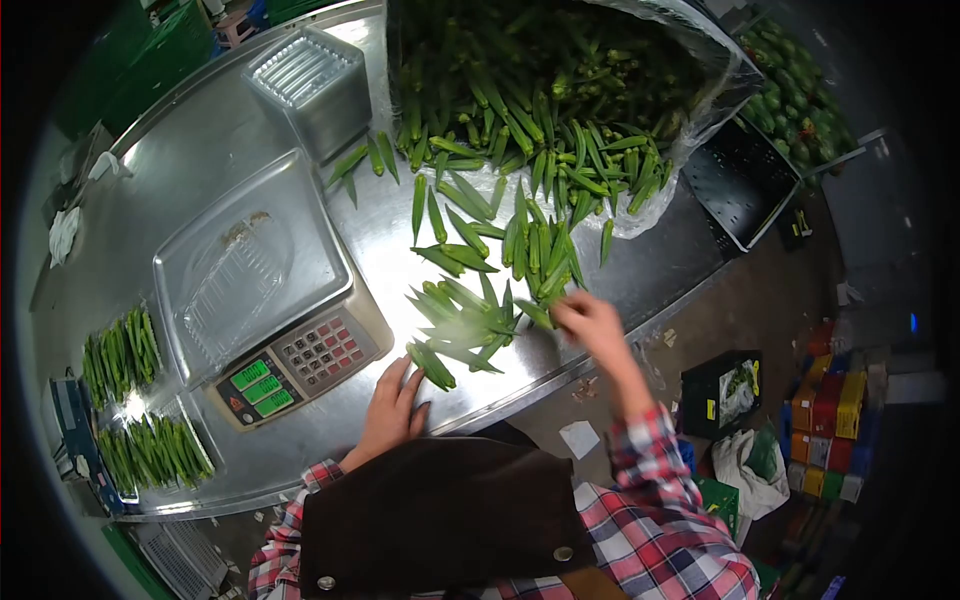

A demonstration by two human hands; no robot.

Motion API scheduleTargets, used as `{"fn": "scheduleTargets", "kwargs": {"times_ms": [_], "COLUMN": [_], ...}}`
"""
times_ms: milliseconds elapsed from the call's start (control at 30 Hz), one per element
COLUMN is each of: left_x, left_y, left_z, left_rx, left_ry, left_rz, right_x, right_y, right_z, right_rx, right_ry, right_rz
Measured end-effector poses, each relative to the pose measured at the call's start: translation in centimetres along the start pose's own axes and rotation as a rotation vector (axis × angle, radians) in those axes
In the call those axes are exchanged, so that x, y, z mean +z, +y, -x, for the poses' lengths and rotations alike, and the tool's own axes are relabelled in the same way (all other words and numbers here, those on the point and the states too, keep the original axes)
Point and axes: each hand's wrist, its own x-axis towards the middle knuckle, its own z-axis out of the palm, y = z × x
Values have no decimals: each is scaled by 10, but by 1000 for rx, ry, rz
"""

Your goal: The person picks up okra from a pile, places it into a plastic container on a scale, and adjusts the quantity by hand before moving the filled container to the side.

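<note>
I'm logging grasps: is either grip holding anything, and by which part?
The right grip seems to pinch one okra pod by an end; the left grip looks open, holding nothing visible.

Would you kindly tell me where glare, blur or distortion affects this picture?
Head view: bright glare on the metal table beside the okra; the right hand looks slightly blurred; wide-angle distortion bows the table's edges; the corners fall to black.

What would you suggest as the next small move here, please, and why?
I would probably have the right hand draw the okra pod closest to it toward the okra beside the left hand, because the hands are apart and loose pods lie between them on the metal table.
</note>
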Motion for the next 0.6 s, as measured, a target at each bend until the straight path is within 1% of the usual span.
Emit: {"fn": "scheduleTargets", "kwargs": {"times_ms": [33, 67, 133, 200, 233, 267, 333, 367, 400, 467, 500, 533, 567, 600], "left_x": [0, 0, 0, 1, 3, 5, 11, 15, 27, 20, 13, 9, 10, 14], "left_y": [-2, -4, -3, 1, 3, 5, 16, 25, 34, 67, 82, 91, 87, 79], "left_z": [-5, -12, -24, -33, -39, -42, -49, -54, -60, -75, -80, -84, -83, -79], "left_rx": [45, 57, 82, 145, 170, 196, 182, 176, 258, 315, 339, 369, 336, 299], "left_ry": [-16, -50, -119, -144, -149, -144, -193, -220, -197, -223, -232, -167, -212, -256], "left_rz": [-2, -28, -75, -110, -131, -120, 152, 283, 397, 406, 411, 402, 408, 416], "right_x": [-27, -51, -86, -81, -84, -82, -60, -50, -40, -11, 1, 16, 28, 30], "right_y": [8, 19, 69, 124, 135, 124, 76, 52, 29, 2, -3, -5, -5, -8], "right_z": [24, 48, 88, 109, 112, 112, 113, 114, 113, 107, 102, 95, 88, 85], "right_rx": [17, 93, 173, 252, 287, 256, 200, 202, 200, 267, 173, 112, 68, 102], "right_ry": [31, 98, 212, 359, 425, 400, 347, 288, 231, 2, -173, -312, -377, -372], "right_rz": [-47, -95, -570, -586, -593, -628, -715, -689, -663, -660, -599, -624, -587, -661]}}
